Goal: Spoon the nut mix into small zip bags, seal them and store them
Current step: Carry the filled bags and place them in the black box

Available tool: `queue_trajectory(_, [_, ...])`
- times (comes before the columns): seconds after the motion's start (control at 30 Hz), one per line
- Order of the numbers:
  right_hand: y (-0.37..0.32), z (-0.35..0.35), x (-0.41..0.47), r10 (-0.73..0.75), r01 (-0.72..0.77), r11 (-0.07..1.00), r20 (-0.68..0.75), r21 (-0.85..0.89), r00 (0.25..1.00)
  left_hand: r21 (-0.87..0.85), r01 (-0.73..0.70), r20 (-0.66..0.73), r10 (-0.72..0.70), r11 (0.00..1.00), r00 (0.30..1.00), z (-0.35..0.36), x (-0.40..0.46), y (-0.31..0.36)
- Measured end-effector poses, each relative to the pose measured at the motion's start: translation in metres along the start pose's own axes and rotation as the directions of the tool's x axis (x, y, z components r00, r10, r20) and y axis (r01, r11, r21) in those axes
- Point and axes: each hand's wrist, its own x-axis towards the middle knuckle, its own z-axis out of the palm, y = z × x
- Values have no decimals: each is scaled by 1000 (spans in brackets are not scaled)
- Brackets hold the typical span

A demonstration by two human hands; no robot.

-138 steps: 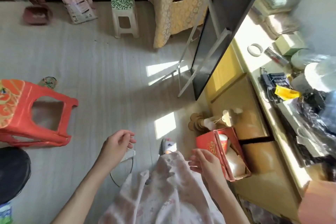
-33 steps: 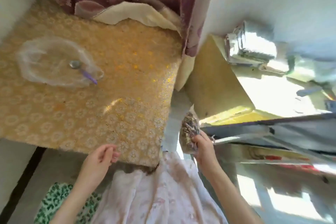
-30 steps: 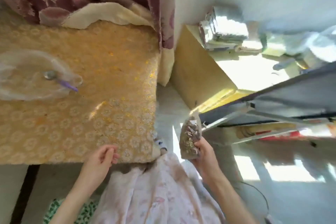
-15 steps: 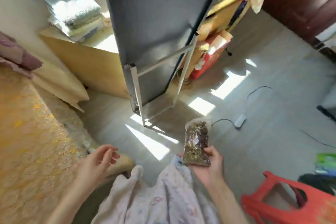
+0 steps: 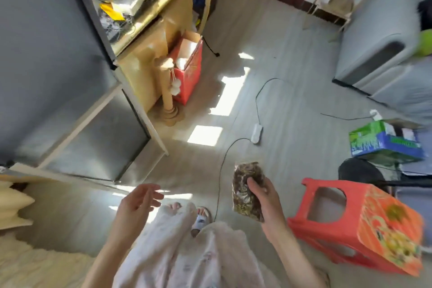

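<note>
While the person is standing over the pale plank floor (image 5: 292, 58), the right hand (image 5: 268, 201) is holding one filled zip bag (image 5: 247, 190) upright in mid-air, above the floor and just to the left of the red plastic stool (image 5: 357, 222). The thumb is pressing across the front face of the bag and the fingers are wrapping behind it; nothing is supporting the bag from below. The left hand (image 5: 138, 203) is hanging empty at the same height, fingers relaxed and loosely spread. The bag appears to be on its way to storage, so the carrying step is judged to be in progress.

Hazards from here:
- The film is smooth and slack. A one-handed hold may be letting the bag slide downward.
- Whether the zip strip is fully closed cannot be told. If it is gaping, tilting the bag would be spilling nuts onto the floor.
- A thin black cable (image 5: 224, 159) is trailing across the floor near the feet and could be catching a step.

The bag is clear, thin, rectangular and bulging; its fill is dark, lumpy and mixed brown. The stool is rigid moulded plastic with cut-out sides and a printed top.
</note>
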Motion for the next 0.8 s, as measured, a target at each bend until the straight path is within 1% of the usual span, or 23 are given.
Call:
queue_trajectory(0.17, [-10, -9, 30, -41, 41, 999, -89, -1, 995, 101, -16, 108, 6, 995, 994, 21, 57, 27])
queue_trajectory(0.27, [-26, -7, 57, -36, 43, 998, -130, 51, 991, 119, -28, 127, 13, 992, 992, 33, 100, 45])
queue_trajectory(0.4, [-62, -1, 110, -37, 54, 995, -200, 81, 979, 139, -70, 182, 44, 988, 982, 55, 171, 79])
queue_trajectory(0.5, [-94, 10, 148, -37, 74, 989, -265, 131, 964, 141, -52, 225, 19, 989, 974, 69, 229, 116])
queue_trajectory(0.53, [-105, 14, 160, -39, 85, 984, -285, 154, 958, 166, -66, 251, 23, 984, 968, 73, 249, 129])
queue_trajectory(0.67, [-150, 31, 202, -35, 110, 973, -343, 201, 939, 308, -215, 380, 87, 927, 921, 93, 331, 188])
queue_trajectory(0.8, [-183, 35, 240, -17, 107, 967, -362, 230, 932, 331, -294, 430, 134, 897, 893, 122, 398, 246])
